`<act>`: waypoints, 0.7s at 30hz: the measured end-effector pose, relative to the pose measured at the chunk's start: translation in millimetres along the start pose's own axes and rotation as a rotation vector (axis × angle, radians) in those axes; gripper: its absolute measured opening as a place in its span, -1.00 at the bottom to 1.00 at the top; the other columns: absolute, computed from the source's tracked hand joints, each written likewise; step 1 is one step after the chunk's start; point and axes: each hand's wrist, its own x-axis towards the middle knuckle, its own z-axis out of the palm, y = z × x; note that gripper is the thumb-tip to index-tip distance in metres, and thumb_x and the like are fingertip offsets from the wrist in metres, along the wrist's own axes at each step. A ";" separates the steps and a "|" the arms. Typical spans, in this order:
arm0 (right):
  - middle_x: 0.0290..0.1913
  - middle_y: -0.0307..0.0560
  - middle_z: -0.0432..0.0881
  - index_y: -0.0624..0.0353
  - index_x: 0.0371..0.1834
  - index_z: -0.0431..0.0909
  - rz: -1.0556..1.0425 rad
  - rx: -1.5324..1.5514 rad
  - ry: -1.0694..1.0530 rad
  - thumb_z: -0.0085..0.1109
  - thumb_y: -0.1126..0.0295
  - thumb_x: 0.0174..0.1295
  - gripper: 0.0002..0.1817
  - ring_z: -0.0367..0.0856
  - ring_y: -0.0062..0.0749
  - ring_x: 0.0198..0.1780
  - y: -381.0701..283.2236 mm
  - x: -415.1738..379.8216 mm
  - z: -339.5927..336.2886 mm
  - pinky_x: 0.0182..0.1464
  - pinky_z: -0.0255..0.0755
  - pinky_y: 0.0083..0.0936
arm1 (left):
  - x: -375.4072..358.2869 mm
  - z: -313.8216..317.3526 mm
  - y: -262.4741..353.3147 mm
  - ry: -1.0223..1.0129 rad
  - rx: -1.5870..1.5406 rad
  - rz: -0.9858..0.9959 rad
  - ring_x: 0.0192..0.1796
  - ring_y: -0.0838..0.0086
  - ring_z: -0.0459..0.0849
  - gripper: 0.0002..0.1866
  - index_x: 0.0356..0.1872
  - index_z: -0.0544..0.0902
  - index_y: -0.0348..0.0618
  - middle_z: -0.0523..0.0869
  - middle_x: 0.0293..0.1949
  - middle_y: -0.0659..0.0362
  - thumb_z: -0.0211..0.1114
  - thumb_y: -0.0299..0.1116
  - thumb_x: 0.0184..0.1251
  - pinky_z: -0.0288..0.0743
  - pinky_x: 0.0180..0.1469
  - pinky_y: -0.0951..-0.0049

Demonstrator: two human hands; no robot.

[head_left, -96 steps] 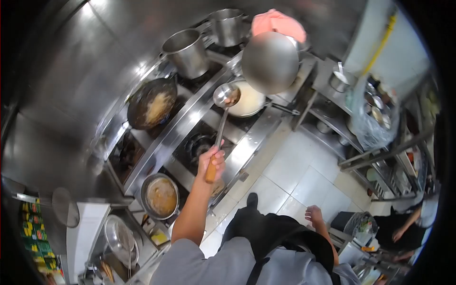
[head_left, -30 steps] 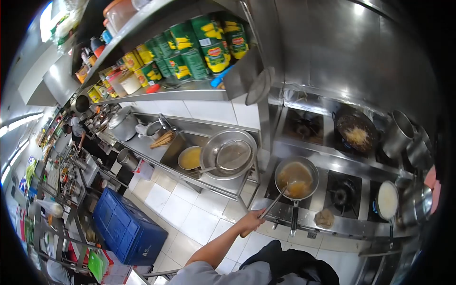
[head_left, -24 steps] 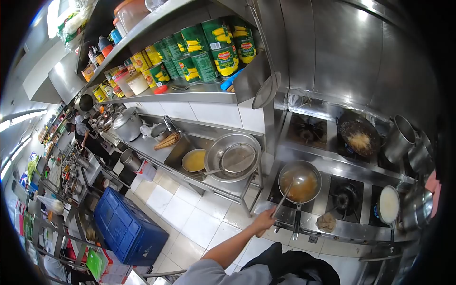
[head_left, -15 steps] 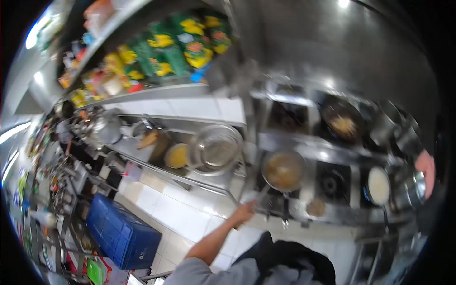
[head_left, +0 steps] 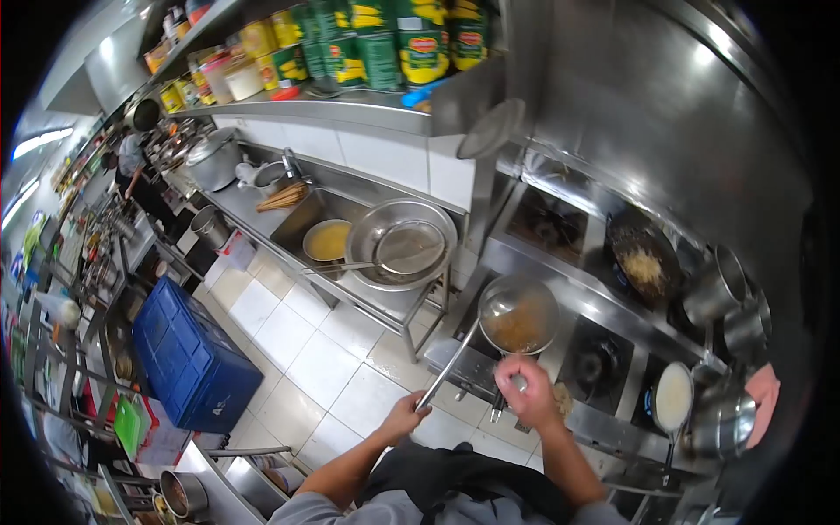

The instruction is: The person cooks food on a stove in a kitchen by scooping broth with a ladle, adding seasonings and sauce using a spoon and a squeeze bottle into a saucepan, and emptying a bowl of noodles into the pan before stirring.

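My left hand (head_left: 404, 416) is wrapped round the end of a long metal ladle handle (head_left: 451, 366). The ladle's bowl rests inside a round pan (head_left: 553, 331) of brownish food and liquid on the front left burner. My right hand (head_left: 530, 394) is curled, fingertips together, just in front of the pan and over part of its dark handle (head_left: 499, 404). A small greyish spot shows between the fingers, blurred, and I cannot make out what it is.
A dark wok (head_left: 669, 254) with pale food sits behind right; a pan of white liquid (head_left: 674, 398) stands over a blue flame. Left are a steel bowl with a strainer (head_left: 411, 248), a yellow-filled bowl (head_left: 327, 241) and a blue bin (head_left: 197, 354). Cans (head_left: 376, 59) line the shelf.
My right hand has come into view in front of the pan. My left hand has shifted down and left along with the ladle handle. The camera view has tilted and sharpened.
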 end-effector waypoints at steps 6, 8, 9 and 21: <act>-0.35 0.05 0.65 0.22 -0.30 0.61 -0.688 -0.355 0.020 0.17 0.39 0.22 -0.87 0.61 0.01 -0.29 -180.9 281.9 81.4 -0.23 0.48 -0.25 | -35.3 -50.3 -35.8 0.053 -0.049 -0.055 -0.02 0.30 0.61 -0.56 0.19 0.53 -0.25 0.69 -0.09 -0.01 0.28 -0.31 0.33 0.45 0.08 0.36; -0.23 0.13 0.70 0.20 -0.21 0.67 -0.722 -0.620 0.019 0.11 0.46 0.18 -0.82 0.66 0.07 -0.17 -163.4 379.5 109.3 -0.11 0.53 -0.10 | -47.6 -79.6 -53.9 0.043 -0.051 -0.049 0.04 0.30 0.61 -0.53 0.23 0.51 -0.27 0.68 -0.02 -0.03 0.28 -0.32 0.33 0.44 0.13 0.36; -0.18 0.14 0.70 0.18 -0.19 0.68 -0.631 -0.779 0.027 0.10 0.49 0.15 -0.80 0.67 0.07 -0.13 -152.3 418.8 119.1 -0.07 0.54 -0.11 | -55.1 -97.4 -66.7 0.071 -0.024 -0.002 0.04 0.30 0.61 -0.53 0.23 0.51 -0.27 0.68 -0.02 -0.03 0.28 -0.31 0.33 0.44 0.14 0.36; -0.16 0.13 0.67 0.27 -0.16 0.62 -0.559 -1.043 0.005 0.07 0.38 0.29 -0.79 0.61 0.09 -0.08 -129.4 513.1 137.2 -0.01 0.47 -0.16 | -176.7 -350.9 -160.9 0.469 -0.172 -0.107 -0.23 0.58 0.56 -0.52 0.23 0.55 -0.25 0.66 -0.23 0.23 0.33 -0.47 0.25 0.48 -0.14 0.54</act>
